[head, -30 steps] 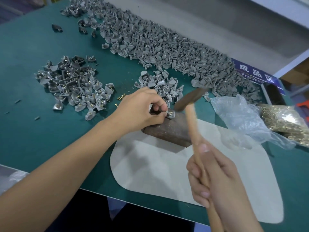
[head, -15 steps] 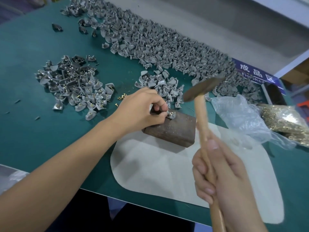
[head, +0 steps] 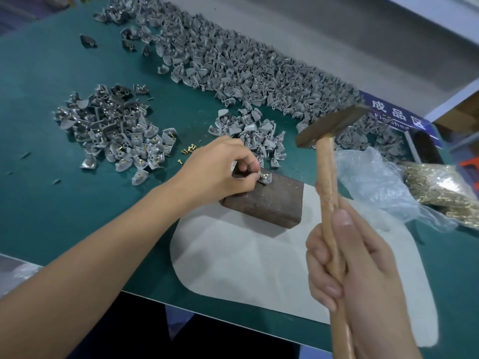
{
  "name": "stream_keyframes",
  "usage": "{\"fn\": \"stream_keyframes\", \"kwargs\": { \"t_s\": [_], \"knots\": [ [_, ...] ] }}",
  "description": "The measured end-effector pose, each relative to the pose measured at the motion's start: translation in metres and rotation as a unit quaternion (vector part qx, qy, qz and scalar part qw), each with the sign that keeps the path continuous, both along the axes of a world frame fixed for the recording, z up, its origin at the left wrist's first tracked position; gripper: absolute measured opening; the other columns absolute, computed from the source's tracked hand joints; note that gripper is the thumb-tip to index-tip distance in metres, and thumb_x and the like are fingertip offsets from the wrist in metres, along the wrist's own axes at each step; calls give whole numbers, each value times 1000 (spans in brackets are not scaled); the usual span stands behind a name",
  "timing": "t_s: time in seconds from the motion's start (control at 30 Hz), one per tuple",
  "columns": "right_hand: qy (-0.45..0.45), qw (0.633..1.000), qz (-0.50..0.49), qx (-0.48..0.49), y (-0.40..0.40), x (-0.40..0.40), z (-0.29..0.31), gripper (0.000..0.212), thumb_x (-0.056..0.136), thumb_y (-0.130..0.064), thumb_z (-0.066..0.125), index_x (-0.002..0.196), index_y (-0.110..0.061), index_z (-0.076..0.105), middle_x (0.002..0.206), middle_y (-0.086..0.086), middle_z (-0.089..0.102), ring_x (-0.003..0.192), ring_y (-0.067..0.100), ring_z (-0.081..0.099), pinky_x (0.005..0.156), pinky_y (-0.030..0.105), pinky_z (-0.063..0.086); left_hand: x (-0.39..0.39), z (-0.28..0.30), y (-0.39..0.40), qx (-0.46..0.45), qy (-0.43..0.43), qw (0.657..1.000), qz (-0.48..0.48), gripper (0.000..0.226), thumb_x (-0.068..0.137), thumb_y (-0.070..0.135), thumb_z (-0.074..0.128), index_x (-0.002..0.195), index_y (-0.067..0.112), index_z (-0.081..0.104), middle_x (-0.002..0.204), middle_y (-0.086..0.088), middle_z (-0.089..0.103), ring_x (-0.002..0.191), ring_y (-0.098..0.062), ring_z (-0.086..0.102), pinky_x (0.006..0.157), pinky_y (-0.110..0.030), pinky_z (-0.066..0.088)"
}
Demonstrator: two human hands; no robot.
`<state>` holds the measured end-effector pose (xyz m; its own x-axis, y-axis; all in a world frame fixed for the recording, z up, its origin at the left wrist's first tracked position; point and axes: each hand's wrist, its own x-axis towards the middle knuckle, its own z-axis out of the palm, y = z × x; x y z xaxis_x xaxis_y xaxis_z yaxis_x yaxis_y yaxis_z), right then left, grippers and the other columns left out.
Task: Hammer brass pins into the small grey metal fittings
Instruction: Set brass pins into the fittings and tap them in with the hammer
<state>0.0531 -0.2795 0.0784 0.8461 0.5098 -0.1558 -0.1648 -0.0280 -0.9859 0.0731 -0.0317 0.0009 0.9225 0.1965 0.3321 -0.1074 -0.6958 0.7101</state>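
Head view, left hand point(head: 220, 168) fingers pinching fitting point(head: 265, 177) on block point(head: 269, 200), right hand point(head: 355, 286) gripping hammer point(head: 328, 161)

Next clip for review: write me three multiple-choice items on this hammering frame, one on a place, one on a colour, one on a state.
1. Where does the fitting being worked on sit?
A. on the rusty metal block
B. in the plastic bag
C. on the white mat

2. What colour is the table cover?
A. red
B. teal green
C. yellow

3. How is the hammer right now?
A. lying on the table
B. head resting on the block
C. raised, clear of the block, gripped by the right hand

Key: 1 A, the left hand pinches the fitting on the block's top edge. 2 B, teal shows all around the piles. 3 C, the head hangs in the air to the block's right.
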Motion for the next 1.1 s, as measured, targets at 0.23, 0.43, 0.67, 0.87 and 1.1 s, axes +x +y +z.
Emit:
{"fn": "stream_keyframes", "kwargs": {
  "t_s": [0.23,0.43,0.67,0.87,1.1],
  "knots": [
    [71,996,7,-49,2,1,-11,44,83,-51,63,121,-32,75,68,5,45,39,12,27,42,15,30,0,2,0,7,1,1000,-10,6,86,34,76,84,33,70,82,15,59,93,-7,54,73,-33,50],
    [14,1000,2,-10,-2,1,8,32,99,-45,64,128,-35,72,65,3,44,37,11,26,44,16,33,-1,0,1,-6,5,1000,-5,5,85,34,75,84,34,71,83,15,60,95,-5,54,72,-30,48],
    [43,998,1,-34,6,-3,-13,24,97,-50,65,111,-35,77,66,4,44,39,13,25,43,16,29,0,1,0,-6,3,1000,-8,6,85,31,77,84,32,71,82,15,59,93,-6,53,72,-32,49],
    [83,995,15,-57,2,4,-15,22,96,-48,62,93,-32,76,68,4,47,38,12,27,42,16,30,-1,1,0,-4,-6,1000,-7,7,85,27,78,85,31,72,83,12,60,92,-10,55,75,-40,52],
    [78,995,20,-55,7,1,-10,21,88,-49,60,89,-35,76,68,6,46,38,12,26,42,16,29,0,0,0,-9,-5,1000,-15,6,85,28,77,85,30,72,83,12,60,91,-10,56,79,-43,52]
  ]
}}
